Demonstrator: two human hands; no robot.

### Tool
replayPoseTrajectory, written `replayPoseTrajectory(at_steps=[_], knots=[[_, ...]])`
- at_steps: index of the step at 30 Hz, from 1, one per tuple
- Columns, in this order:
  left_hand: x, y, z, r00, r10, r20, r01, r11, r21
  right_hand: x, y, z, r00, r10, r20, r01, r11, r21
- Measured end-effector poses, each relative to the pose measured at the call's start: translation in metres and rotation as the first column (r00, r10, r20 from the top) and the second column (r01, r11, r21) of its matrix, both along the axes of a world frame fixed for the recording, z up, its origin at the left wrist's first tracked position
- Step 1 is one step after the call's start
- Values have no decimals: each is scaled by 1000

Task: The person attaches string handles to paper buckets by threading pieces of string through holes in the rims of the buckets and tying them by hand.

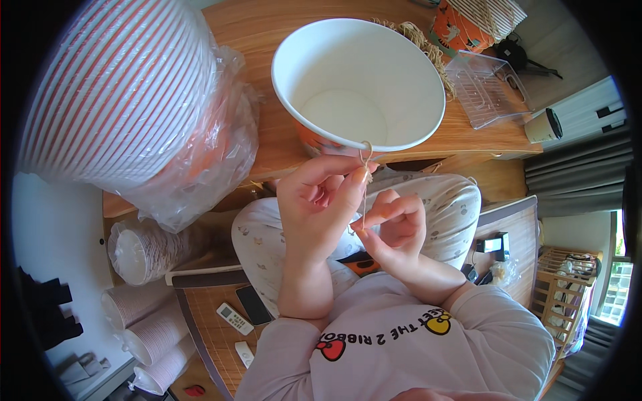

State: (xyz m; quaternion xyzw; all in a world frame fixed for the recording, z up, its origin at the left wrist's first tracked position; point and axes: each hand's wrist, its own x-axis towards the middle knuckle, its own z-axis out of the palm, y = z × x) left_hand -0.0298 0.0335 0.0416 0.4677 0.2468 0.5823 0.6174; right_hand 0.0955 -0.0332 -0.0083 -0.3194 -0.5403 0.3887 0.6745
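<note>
My left hand (319,204) is closed, pinching a thin tan twine (364,197) between thumb and forefinger. Above those fingertips the twine forms a small loop with a knot, in front of the near rim of a large white-lined paper bucket (328,63). Lower and to the right, my right hand (400,230) pinches the hanging part of the same twine, its other fingers curled. Between the two hands the strand runs nearly straight. The bucket stands upright on the wooden table, with an orange printed outside; nothing shows inside it.
A tall plastic-wrapped stack of buckets (120,87) fills the left. Behind the bucket lies a bundle of twine (422,45); farther right are a clear plastic tray (487,93) and a lidded cup (542,125). Wrapped stacks (157,334), a remote (234,319) and a phone (253,305) lie lower left.
</note>
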Motion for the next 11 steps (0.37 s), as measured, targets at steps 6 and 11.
replayPoseTrajectory(at_steps=[6, 11], knots=[[4, 0, 6, 999, 32, -9, -32, 999, -25, 8, 3, -2, 937, -188, 294, 121, 965, 231], [4, 1, 9, 1000, 21, 11, -20, 998, -64, 11, 3, -2, 905, -241, 350, 136, 945, 298]])
